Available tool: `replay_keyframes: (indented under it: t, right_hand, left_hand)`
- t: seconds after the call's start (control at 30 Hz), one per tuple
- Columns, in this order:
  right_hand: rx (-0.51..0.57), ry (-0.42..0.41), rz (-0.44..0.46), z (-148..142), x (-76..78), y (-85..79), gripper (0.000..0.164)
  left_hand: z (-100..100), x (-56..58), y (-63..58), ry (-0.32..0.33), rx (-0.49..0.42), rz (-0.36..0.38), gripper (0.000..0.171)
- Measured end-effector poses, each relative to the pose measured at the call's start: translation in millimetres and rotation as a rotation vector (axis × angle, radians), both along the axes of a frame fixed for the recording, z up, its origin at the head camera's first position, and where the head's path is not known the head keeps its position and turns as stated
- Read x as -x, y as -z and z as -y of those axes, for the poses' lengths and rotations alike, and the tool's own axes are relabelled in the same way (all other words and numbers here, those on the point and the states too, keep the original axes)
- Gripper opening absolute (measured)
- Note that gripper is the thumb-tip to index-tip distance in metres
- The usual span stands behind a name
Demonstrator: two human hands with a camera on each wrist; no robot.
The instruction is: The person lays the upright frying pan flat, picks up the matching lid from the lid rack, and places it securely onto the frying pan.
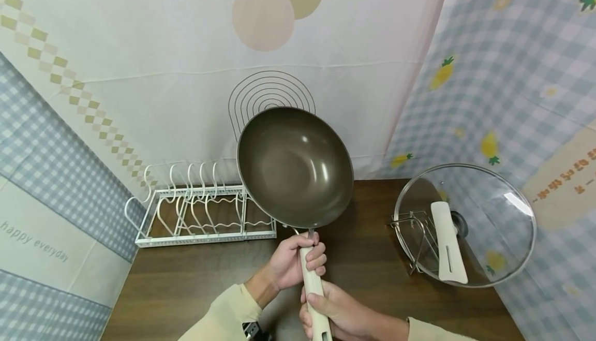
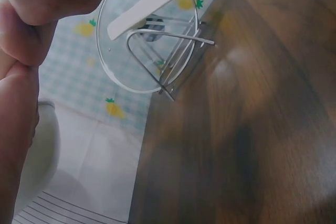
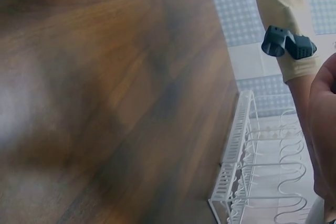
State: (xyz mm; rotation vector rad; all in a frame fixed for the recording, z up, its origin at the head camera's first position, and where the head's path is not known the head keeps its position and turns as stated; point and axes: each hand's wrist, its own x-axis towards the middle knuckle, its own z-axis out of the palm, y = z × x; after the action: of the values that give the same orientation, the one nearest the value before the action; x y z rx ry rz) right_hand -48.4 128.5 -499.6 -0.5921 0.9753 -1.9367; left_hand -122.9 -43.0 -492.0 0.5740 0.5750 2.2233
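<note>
A deep wok-style pan (image 1: 293, 167) with a dark brown inside is held up over the table in the head view, its bowl tilted to face me. My left hand (image 1: 298, 259) grips the cream handle (image 1: 311, 278) close to the bowl. Lower down the same handle, my right hand (image 1: 337, 311) is wrapped round it with the thumb on top. In the left wrist view, fingers (image 2: 31, 30) fill the upper left corner and the pale outside of the pan (image 2: 42, 156) shows below. Only an edge of a hand (image 3: 323, 124) appears in the right wrist view.
A white wire rack (image 1: 207, 237) with several curved dividers stands at the back left of the wooden table (image 1: 186, 284). On the right, a glass lid (image 1: 493, 227) with a cream handle (image 1: 449, 242) leans upright in a metal stand (image 1: 421, 242). Patterned cloth hangs around the table.
</note>
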Motion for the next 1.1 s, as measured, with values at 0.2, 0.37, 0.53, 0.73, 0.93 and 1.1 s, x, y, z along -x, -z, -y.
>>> replay_keyframes:
  t: [0.2,0.37,0.53,0.73,0.93,1.1]
  right_hand:
    - [-0.012,-0.015,0.037,0,-4.0,-3.1,0.013]
    - [0.016,-0.002,0.045,0,-7.3,-3.7,0.012]
    - [-0.015,0.009,0.068,3,-9.8,-4.8,0.010]
    - [-0.069,0.021,0.018,8,-11.0,-2.2,0.014]
    - [-0.025,0.051,0.006,12,-13.7,-0.9,0.013]
    - [-0.015,0.080,0.014,15,-17.1,0.9,0.012]
  left_hand:
    - [-2,0.3,-1.8,0.056,-0.023,0.027,0.024]
    - [-4,0.2,-0.1,0.074,-0.029,0.045,0.022]
    - [-4,0.3,2.1,0.089,-0.019,0.084,0.023]
    - [-4,-0.2,4.2,0.123,-0.023,0.105,0.025]
    - [-6,-1.3,5.3,0.106,0.000,0.134,0.026]
    - [-7,-3.4,8.4,0.101,0.021,0.167,0.031]
